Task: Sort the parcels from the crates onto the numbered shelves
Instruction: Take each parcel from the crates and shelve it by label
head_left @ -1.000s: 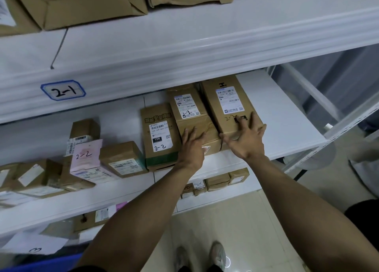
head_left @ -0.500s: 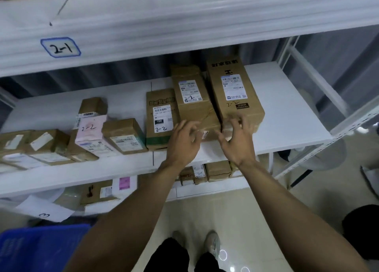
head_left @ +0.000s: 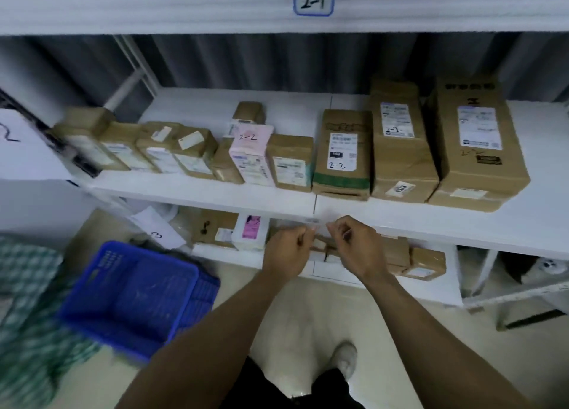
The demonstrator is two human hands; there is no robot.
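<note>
view: head camera, looking down at white shelving and the floor
left hand (head_left: 288, 251): in front of the middle shelf's front edge and a little below it, fingers loosely curled, nothing in them
right hand (head_left: 354, 247): just beside the left hand, knuckles up, fingers loosely curled and empty; blurred, so finer detail of the fingertips cannot be told
middle shelf (head_left: 400, 217): carries one row of parcels from left to right, all beyond and above both hands, none touched
big box (head_left: 474, 149): far right of the row, lying flat, white label on top, well apart from the right hand
tall box (head_left: 400, 143): just left of the big box, touching or nearly touching it, marked 2-2
green-taped box (head_left: 343, 156): next to the left, marked 2-2, closest of the row to the hands
pink parcel (head_left: 251, 156): mid row, marked 2-2, leaning on a small brown box
small parcels (head_left: 160, 149): packed side by side at the left end
blue crate (head_left: 132, 297): on the floor left of the left arm, nothing seen inside
2-1 label (head_left: 313, 0): on the upper shelf's edge
lower shelf (head_left: 335, 273): behind the hands, holding more brown parcels (head_left: 428, 263)
shoe (head_left: 345, 362): on the pale floor between the arms
</note>
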